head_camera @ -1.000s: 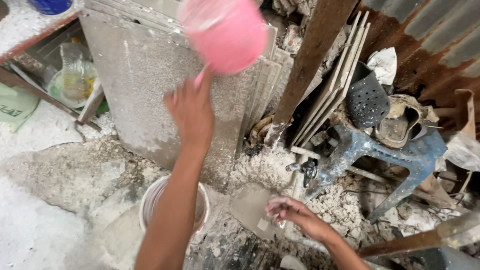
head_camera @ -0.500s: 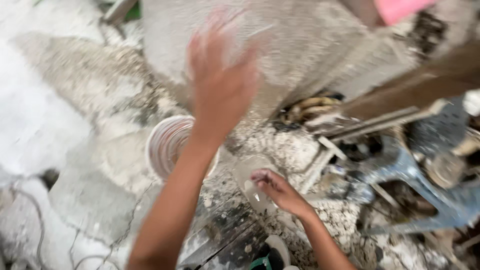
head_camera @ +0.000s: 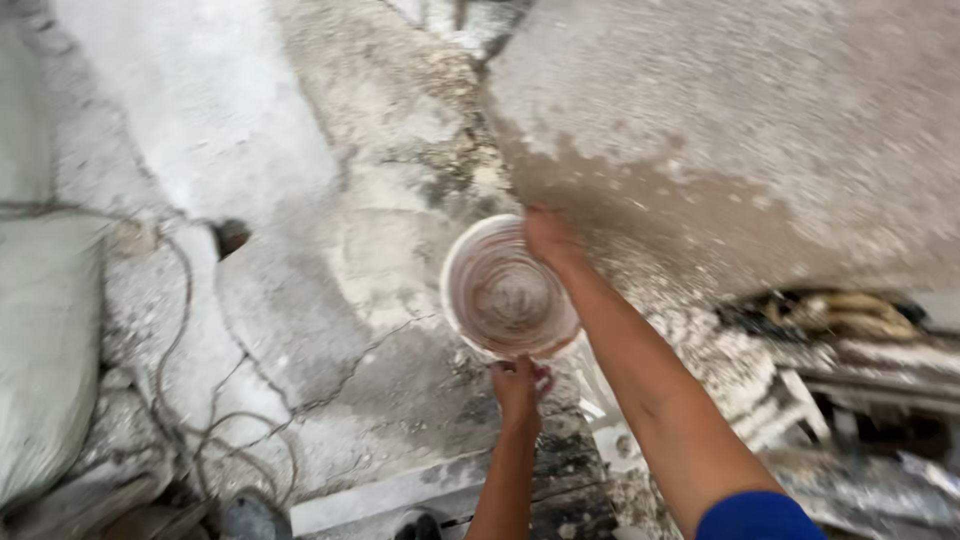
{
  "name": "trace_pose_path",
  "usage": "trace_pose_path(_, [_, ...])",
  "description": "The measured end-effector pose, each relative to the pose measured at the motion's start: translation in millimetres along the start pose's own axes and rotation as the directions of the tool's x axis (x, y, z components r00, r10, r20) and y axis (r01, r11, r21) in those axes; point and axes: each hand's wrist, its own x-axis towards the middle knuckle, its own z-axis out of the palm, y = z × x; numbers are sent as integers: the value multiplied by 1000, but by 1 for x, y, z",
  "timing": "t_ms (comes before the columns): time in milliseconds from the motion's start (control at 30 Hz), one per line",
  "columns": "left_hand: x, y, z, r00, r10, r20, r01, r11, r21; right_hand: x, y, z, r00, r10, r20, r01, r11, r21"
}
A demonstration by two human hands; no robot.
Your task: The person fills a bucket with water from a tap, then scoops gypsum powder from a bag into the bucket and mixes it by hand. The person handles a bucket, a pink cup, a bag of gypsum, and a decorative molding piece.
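The bucket [head_camera: 508, 295] stands upright, mouth up, both hands' grip closed on its rim: left [head_camera: 519, 387], right [head_camera: 548, 235].

A round white bucket [head_camera: 508, 292] stands upright on the plaster-caked floor — its inside smeared with pale, swirled residue. One hand grips its far rim, another its near rim; a grey slab rises just beside it.

Note that your bucket [head_camera: 508, 292] is white with pinkish-brown swirl residue inside, your sleeve [head_camera: 755, 518] is blue, the slab [head_camera: 740, 130] is speckled grey, and the floor [head_camera: 300, 200] is blotchy grey-white.
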Motion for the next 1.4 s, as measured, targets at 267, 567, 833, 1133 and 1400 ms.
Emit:
trace_pose_path(267, [-15,77,-24,992,-25,-121,44,987,152,-34,-13,-40,993,-107,-47,111,987,115])
trace_pose_path(567, [-178,201,-71,989,130,-63,-81,859,506,-167,-43,-186,996,-82,22,72,953,294])
trace_pose_path(833, [-419,430,-107,993,110,-44,-73,861,504,-284,-191,-435,992,24,128,-115,621,776])
trace_pose_path(1133, [-541,702,-61,935,350,-47,-221,683,696,-231,-349,-604,995,-76,-64,94,487,868])
trace_pose_path(1400, [-397,866,2,925,377,39,-318,716,621,-34,-400,-647,969,-155,-193,240,394,887])
